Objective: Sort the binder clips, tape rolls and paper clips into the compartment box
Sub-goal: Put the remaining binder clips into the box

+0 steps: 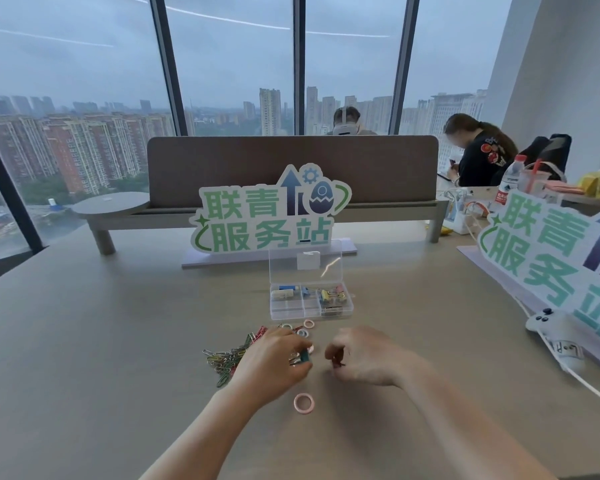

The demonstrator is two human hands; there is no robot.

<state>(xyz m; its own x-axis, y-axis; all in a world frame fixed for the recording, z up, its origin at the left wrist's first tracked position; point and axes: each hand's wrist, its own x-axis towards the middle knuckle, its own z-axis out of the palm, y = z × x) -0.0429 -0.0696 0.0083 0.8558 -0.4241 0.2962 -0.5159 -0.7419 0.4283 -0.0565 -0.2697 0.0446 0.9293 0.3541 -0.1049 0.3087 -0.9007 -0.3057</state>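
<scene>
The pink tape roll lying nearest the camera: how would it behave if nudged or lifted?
The pink tape roll lies flat on the table, so a nudge should slide it, not roll it. Thin and small, probably very light. Set on edge, it would likely roll away.

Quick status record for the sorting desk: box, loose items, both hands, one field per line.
box: clear compartment box, lid open, binder clips inside
paper clips: loose pile on the table, left of the hands
tape rolls: pink tape roll nearest the camera; more near the box
left hand: pinches a teal binder clip
right hand: curled, pinching something small; unclear what
</scene>
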